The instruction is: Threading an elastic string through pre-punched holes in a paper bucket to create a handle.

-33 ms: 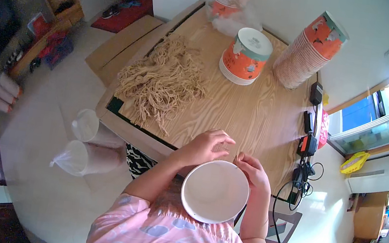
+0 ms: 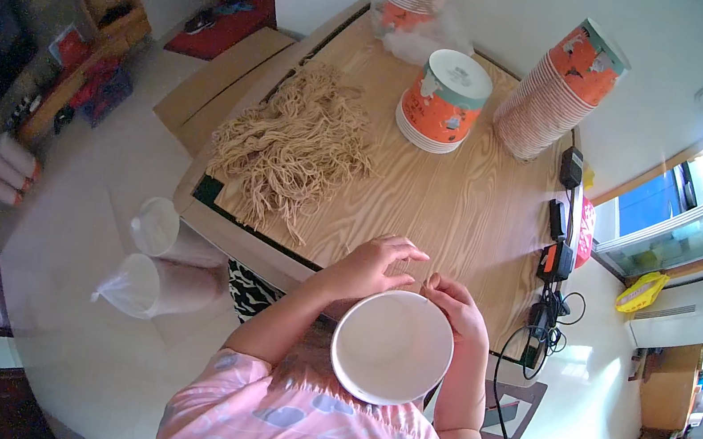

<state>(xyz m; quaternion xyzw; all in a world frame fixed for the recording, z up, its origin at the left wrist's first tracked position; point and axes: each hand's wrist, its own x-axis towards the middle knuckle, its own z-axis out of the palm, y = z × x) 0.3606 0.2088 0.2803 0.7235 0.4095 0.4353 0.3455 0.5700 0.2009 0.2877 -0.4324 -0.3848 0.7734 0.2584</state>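
Two bare hands meet at the near edge of a light wooden table [image 2: 461, 208], and everything else can be placed from that table. The left hand [image 2: 367, 267] rests on the wood with its fingers spread and holds nothing; the right hand [image 2: 456, 308] is curled just beside it, at the far rim of a white paper bowl [image 2: 392, 346], though I cannot tell whether it grips the rim. The bowl sits close against the person, overhanging the table's near edge. On the table's left part lies a loose heap of pale noodles [image 2: 294, 149]. Toward its far side stand a short stack of orange printed bowls [image 2: 442, 102] and a taller leaning stack [image 2: 558, 91]. Black chargers and cables [image 2: 556, 248] line its right edge. Left of the table, on the pale floor, lie bagged sleeves of cups [image 2: 161, 260] and flattened cardboard [image 2: 208, 87].
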